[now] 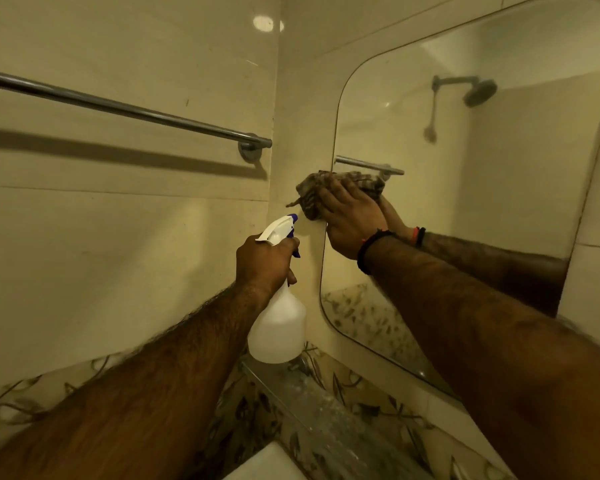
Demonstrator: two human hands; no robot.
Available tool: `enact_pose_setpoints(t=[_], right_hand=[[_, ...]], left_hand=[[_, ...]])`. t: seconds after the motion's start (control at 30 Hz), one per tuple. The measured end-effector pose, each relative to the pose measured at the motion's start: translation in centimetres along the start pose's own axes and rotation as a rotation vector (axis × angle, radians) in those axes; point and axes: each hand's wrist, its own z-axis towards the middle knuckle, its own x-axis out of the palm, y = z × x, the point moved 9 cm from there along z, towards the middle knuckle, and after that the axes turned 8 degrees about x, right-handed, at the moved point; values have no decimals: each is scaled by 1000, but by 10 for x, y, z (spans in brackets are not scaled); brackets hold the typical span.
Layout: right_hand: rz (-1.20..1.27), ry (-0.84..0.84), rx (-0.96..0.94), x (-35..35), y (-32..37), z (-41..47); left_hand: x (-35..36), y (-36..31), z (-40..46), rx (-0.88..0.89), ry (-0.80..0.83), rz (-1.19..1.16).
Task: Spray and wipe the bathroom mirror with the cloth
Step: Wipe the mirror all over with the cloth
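Observation:
The bathroom mirror (492, 188) with rounded corners hangs on the right wall and reflects a shower head. My right hand (352, 220) presses a brown checked cloth (312, 194) flat against the mirror's left edge, about halfway up. The cloth overlaps both the glass and the tile beside it. My left hand (265, 259) grips the neck of a white spray bottle (278, 327) with a blue nozzle, held upright just left of the mirror and pointing toward the wall corner.
A chrome towel bar (125, 109) runs along the left wall at head height. A narrow glass shelf (312, 393) sits below the mirror over floral tiles. A white basin edge (267, 462) shows at the bottom.

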Motion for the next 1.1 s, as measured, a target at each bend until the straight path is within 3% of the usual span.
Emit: enact_pose_setpoints(t=[0.5, 1.1], right_hand=[[74, 229, -136, 64, 79, -110], [178, 378, -260, 88, 112, -200]], left_hand=[[-6, 42, -37, -104, -18, 12], [-10, 59, -66, -139, -7, -2]])
